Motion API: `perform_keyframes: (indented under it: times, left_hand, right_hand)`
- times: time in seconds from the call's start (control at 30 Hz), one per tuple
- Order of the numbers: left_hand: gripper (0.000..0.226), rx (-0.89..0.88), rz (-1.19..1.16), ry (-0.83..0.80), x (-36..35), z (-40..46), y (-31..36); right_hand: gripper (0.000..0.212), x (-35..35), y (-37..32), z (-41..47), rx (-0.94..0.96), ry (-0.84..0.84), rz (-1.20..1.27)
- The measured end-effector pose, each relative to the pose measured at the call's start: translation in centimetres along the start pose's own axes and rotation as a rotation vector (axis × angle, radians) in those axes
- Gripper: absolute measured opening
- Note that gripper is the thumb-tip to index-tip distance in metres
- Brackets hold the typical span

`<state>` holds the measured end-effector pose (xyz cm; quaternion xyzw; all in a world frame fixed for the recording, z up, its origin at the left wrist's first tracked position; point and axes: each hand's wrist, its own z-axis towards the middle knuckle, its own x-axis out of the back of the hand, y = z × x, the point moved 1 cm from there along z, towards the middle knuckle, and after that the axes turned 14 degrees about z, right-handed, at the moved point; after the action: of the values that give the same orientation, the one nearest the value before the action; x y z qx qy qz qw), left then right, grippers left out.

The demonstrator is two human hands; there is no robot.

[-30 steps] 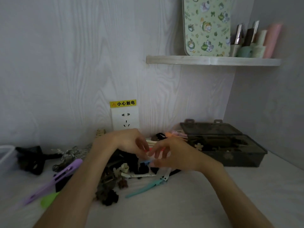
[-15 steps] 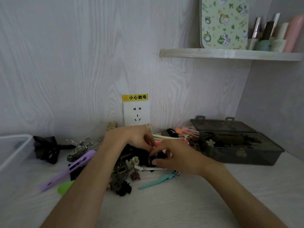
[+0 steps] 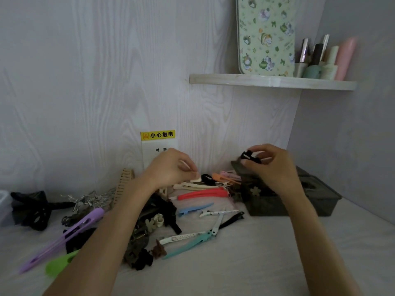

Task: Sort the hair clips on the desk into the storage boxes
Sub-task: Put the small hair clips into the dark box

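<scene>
Many hair clips lie in a loose pile on the white desk (image 3: 267,263), between the two forearms and the wall. The right hand (image 3: 270,165) is raised at about 2 o'clock from the pile, over the back edge of the dark smoky storage box (image 3: 320,201), and its curled fingers pinch a small black claw clip (image 3: 249,157). The left hand (image 3: 171,167) is lower, at about 12 o'clock of the pile, in front of the wall socket (image 3: 159,153); its fingers are bent and the tips touch a cream clip (image 3: 195,180), but I cannot tell if it really grips this clip.

Just beside the box, to its left, lie a red duckbill clip (image 3: 203,194), a blue clip (image 3: 195,209), a white dotted clip (image 3: 218,213) and a thin black clip (image 3: 232,220). Orange and pink clips (image 3: 226,176) lie against the wall behind them. Nearer to the viewer are a teal clip (image 3: 188,245) and a second white dotted clip (image 3: 183,238). The left forearm crosses over dark claw clips (image 3: 139,256) and hides part of them. At 9 o'clock lie a long purple clip (image 3: 64,238), a green clip (image 3: 59,264), a beige comb (image 3: 123,185) leaning on the wall, a silver tangled piece (image 3: 89,199) and a black bow (image 3: 32,207). A clear container's corner (image 3: 3,207) shows at the left border.

Above the box, a shelf (image 3: 271,81) carries a green patterned board (image 3: 267,35) and several cosmetic tubes (image 3: 324,58).
</scene>
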<state>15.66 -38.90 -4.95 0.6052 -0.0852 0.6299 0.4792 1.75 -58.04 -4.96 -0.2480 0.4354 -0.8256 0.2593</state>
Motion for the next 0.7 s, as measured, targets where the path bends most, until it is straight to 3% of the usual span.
perform_keyframes:
  times: [0.07,0.2,0.27,0.4,0.6,0.7]
  left_hand:
    - [0.008,-0.017,-0.113,0.123,-1.1,0.1,2.6]
    - [0.006,-0.062,-0.346,0.191,-5.0,-0.3,7.0]
    - [0.011,-0.081,-0.386,0.137,-6.6,-0.4,7.8]
    - [0.036,-0.082,-0.521,-0.161,-6.8,-0.3,7.2]
    - [0.029,-0.125,-0.382,-0.149,0.0,-1.4,4.1]
    - [0.026,-0.047,-0.179,0.032,2.7,-3.9,0.9]
  right_hand:
    - [0.023,1.3,1.4,0.5,-0.083,0.135,-0.114]
    - [0.024,2.4,3.2,0.8,-0.27,0.028,-0.184]
    - [0.024,2.7,3.3,0.8,-0.258,0.038,-0.2]
    - [0.017,2.3,2.9,0.8,-0.162,0.118,-0.137]
    - [0.013,-0.2,1.9,0.3,0.023,-0.022,-0.092]
    - [0.014,-1.9,1.0,-0.4,0.085,-0.141,-0.002]
